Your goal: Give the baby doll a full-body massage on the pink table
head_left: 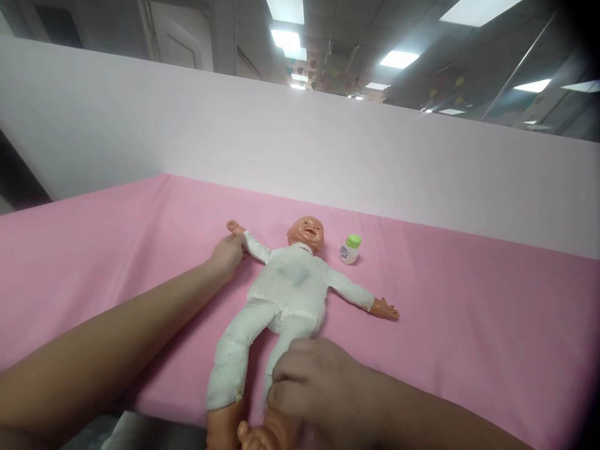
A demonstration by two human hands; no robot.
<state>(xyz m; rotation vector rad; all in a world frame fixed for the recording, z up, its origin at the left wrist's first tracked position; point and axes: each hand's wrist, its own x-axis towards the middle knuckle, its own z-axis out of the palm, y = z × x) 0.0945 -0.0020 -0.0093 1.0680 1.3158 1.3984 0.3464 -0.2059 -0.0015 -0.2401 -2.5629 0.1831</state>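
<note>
A baby doll (293, 281) with a white cloth body lies face up on a pink sheet (435, 300), arms spread and head away from me. My left hand (228, 255) is closed around the doll's arm on the left side, near the wrist. Bent over the doll's lower leg on the right side, my right hand (319, 381) grips it just above the plastic foot. Part of that leg is hidden under my fingers. A small bottle (349, 251) with a green cap stands beside the doll's head.
Behind the pink surface rises a white panel (300, 144) across the whole view. Above it, a glass pane or window (422, 69) shows ceiling lights. The surface's front edge lies at lower left, with something pale (135, 431) below it.
</note>
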